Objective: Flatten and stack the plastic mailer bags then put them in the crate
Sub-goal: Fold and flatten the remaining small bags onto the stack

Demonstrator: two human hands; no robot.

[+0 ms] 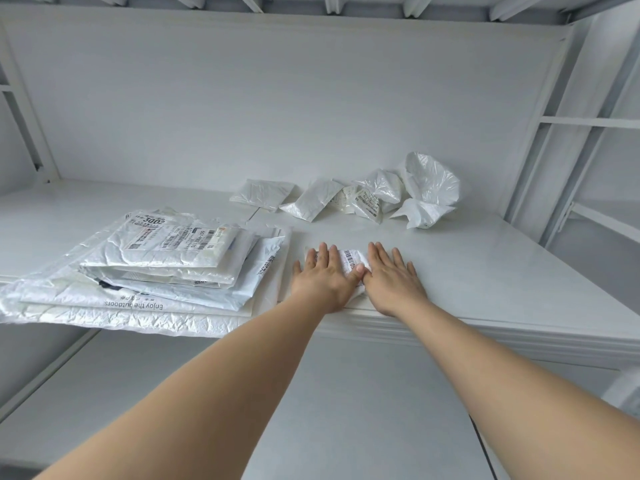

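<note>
Setting: a white shelf (485,265) in a white metal frame, with a plain back panel (277,98) behind.
Flattened stack (166,265): on the left of the shelf, largest bags at the bottom, overhanging the front edge.
Crumpled bags (408,192): several lie at the back right, well apart from the stack and not yet flattened.
Left hand (322,278): palm down with straight fingers, pressing on the small mailer and gripping nothing.
Right hand (391,282): likewise flat and spread, its thumb touching the left thumb.
Small mailer (351,261): under both palms, just beside the stack, barcode label showing between the hands.
Step in hand: likely flattening; sweep the palms outward from the middle so trapped air escapes, then square the edges before stacking.
Crate: not in view.
</note>
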